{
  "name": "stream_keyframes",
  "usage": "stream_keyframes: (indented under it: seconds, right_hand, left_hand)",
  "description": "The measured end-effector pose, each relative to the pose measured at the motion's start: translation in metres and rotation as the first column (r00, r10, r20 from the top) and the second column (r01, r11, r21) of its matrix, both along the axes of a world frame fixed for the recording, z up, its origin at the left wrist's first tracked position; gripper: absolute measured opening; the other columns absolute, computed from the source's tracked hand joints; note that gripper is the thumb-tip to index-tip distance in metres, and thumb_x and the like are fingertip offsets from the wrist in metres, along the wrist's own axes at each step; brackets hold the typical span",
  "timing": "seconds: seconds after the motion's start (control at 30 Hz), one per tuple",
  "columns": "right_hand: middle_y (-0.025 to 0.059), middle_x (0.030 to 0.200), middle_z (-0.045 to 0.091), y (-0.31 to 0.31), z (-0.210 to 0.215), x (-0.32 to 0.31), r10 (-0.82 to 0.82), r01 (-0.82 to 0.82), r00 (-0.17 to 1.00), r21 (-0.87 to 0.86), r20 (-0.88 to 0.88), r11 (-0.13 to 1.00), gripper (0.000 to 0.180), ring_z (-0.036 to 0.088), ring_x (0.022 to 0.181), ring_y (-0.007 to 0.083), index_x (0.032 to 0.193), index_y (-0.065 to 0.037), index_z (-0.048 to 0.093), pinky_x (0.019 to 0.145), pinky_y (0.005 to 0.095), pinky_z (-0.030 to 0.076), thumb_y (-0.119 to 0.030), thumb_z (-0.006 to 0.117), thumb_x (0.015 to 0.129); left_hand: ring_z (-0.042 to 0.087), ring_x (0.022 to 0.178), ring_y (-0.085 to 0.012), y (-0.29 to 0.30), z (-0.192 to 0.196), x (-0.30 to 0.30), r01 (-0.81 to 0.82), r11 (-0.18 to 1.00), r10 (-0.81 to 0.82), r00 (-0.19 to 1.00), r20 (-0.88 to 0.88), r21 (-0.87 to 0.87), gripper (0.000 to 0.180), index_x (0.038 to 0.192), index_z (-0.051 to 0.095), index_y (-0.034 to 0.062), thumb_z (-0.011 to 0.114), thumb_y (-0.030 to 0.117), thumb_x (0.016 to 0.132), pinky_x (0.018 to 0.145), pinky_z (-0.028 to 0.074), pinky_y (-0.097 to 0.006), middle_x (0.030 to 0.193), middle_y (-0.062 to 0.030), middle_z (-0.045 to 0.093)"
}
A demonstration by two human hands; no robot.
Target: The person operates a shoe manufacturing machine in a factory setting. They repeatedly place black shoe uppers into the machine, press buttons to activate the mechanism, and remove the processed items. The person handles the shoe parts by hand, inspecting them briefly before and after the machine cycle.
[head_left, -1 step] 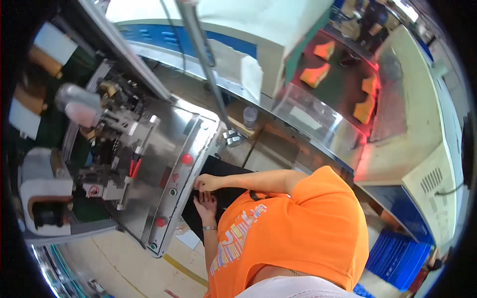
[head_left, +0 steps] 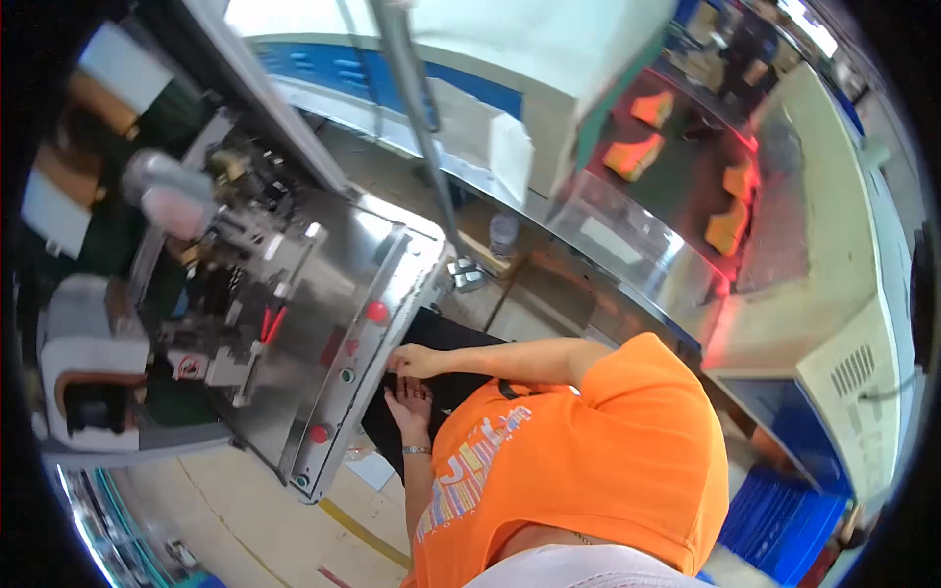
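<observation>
Indoors, a person in an orange shirt brings both hands together over black trousers; the left hand, a bracelet at its wrist, lies palm up with fingers half spread and slightly bent; the right hand is curled just beside it, and whether it pinches anything cannot be told; right past the fingers, the control panel edges a machine's steel surface, carrying red buttons and a green one; farther in, a red-handled tool lies near metal fittings; across the way, a clear container stands behind a post; well beyond, orange pieces rest on a dark belt under red light; in the far background is a co-worker, blurred.
</observation>
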State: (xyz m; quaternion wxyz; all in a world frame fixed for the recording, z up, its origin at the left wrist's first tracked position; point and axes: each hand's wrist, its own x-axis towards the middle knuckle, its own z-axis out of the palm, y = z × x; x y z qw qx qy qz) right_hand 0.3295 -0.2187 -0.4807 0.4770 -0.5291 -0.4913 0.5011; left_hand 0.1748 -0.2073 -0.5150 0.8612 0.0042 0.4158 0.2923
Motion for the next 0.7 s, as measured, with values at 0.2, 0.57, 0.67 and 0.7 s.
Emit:
stream_keyframes:
  seconds: [0.2,0.57,0.67,0.7]
  right_hand:
    - [0.0136,0.086,0.061,0.001,-0.027,-0.002,0.476,-0.471,0.878,-0.091,0.041,0.877,0.035,0.061,0.077,0.0207,0.099,0.001,0.053,0.059,0.0333,0.051,-0.005,0.064,0.067]
    - [0.0208,0.101,0.057,0.038,-0.062,-0.039,0.395,-0.285,0.658,-0.274,0.641,0.918,0.034,0.053,0.097,0.0356,0.105,-0.007,0.055,0.084,0.0421,0.041,-0.023,0.049,0.076]
    - [0.0203,0.101,0.057,0.038,-0.077,-0.036,0.388,-0.323,0.65,-0.225,0.654,0.919,0.032,0.054,0.095,0.0358,0.104,-0.006,0.055,0.084,0.0421,0.041,-0.018,0.05,0.074]
    - [0.02,0.101,0.057,0.036,-0.079,-0.036,0.393,-0.326,0.677,-0.225,0.623,0.918,0.032,0.054,0.095,0.0357,0.104,-0.006,0.055,0.084,0.0419,0.041,-0.016,0.05,0.074]
  left_hand:
    - [0.053,0.088,-0.0197,-0.003,0.007,0.006,0.082,0.994,-0.074,0.992,-0.102,0.073,0.04,0.095,0.054,0.014,0.039,0.049,0.083,0.073,0.042,-0.035,0.098,-0.0033,0.057]
    - [0.056,0.088,-0.0227,0.045,-0.092,0.019,-0.079,0.991,0.089,0.992,0.088,-0.107,0.026,0.088,0.057,0.0094,0.052,0.034,0.081,0.08,0.044,-0.036,0.091,-0.0085,0.06]
    - [0.055,0.091,-0.0224,0.037,-0.078,0.017,-0.007,0.999,0.007,1.0,0.021,-0.032,0.03,0.094,0.057,0.0102,0.048,0.038,0.084,0.083,0.041,-0.037,0.096,-0.0078,0.06]
    - [0.054,0.093,-0.0223,0.033,-0.075,0.015,0.034,0.999,-0.034,0.999,-0.011,-0.017,0.032,0.096,0.057,0.0105,0.047,0.039,0.085,0.084,0.04,-0.038,0.098,-0.0076,0.06]
